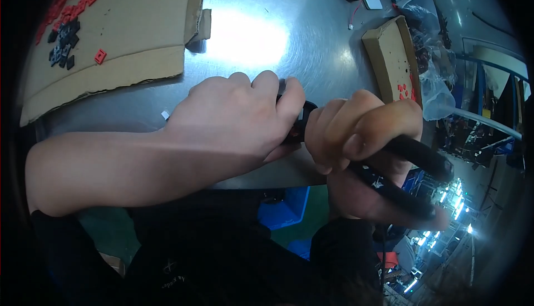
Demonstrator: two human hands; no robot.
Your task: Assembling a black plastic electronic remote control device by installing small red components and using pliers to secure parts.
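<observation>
My right hand (361, 139) is closed around the two black handles of a plier-like hand tool (414, 158), which stick out toward the lower right. My left hand (239, 117) is curled over the tool's head, fingers bent down on it, so the jaws and whatever sits in them are hidden. Both hands meet just above the front edge of a shiny metal table (261, 45).
A flat cardboard sheet (128, 33) at the back left carries several small red and black square parts (69, 22). A cardboard box (392, 61) with red parts stands at the right, next to clear plastic bags (436, 83). Blue bins (283, 209) sit below the table.
</observation>
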